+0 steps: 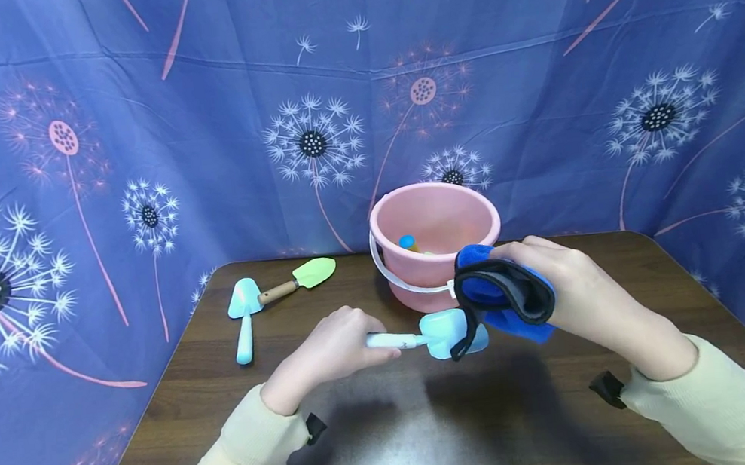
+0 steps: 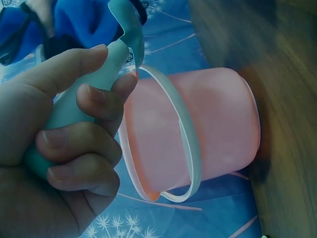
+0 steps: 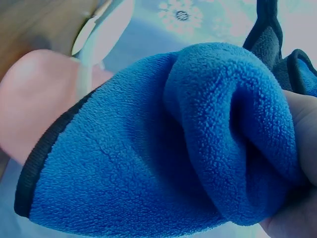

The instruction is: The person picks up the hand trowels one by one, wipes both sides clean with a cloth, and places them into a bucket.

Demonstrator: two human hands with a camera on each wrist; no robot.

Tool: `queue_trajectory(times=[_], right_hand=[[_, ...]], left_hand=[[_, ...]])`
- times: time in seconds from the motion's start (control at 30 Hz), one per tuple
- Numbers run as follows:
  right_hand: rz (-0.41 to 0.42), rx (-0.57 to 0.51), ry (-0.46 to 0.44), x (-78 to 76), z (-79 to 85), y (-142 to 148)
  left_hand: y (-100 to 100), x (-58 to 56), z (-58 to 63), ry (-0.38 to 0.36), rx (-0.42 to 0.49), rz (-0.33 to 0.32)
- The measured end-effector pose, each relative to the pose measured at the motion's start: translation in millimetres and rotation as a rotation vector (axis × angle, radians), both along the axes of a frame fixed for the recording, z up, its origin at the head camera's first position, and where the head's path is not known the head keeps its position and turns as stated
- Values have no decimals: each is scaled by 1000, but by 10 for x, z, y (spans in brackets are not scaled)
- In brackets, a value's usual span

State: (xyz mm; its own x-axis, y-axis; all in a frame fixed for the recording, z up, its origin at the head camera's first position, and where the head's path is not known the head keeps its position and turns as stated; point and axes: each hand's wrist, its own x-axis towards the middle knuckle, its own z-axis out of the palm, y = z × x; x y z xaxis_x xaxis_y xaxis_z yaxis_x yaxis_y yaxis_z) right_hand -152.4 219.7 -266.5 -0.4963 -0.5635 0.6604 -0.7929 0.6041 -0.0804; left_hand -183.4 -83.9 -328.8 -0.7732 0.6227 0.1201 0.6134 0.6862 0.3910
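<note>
In the head view my left hand grips the handle of a light blue toy shovel, its blade pointing right. The left wrist view shows the thumb along the shovel's handle and the fingers curled round it. Bunched in my right hand is a blue plush cloth with black edging. A dark edge of it hangs in front of the shovel's blade; whether they touch, I cannot tell. In the right wrist view the folded cloth hides most of the right hand.
Behind both hands a pink bucket with a white handle stands on the brown wooden table. A small blue-topped object lies inside it. At the left lie another light blue shovel and a green trowel with a wooden handle.
</note>
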Motion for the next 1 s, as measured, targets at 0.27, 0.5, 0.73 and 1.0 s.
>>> queue_trajectory(times=[0.27, 0.5, 0.73, 1.0], right_hand=[[83, 2, 4, 11, -9, -258], [67, 98, 22, -88, -256, -393], [33, 182, 27, -153, -472, -434], [-9, 251, 70, -167, -533, -430]], left_hand=[[108, -21, 45, -50, 4, -11], [155, -16, 97, -14, -3, -7], [168, -6, 146, 83, -23, -10], [184, -8, 148, 131, -28, -1]])
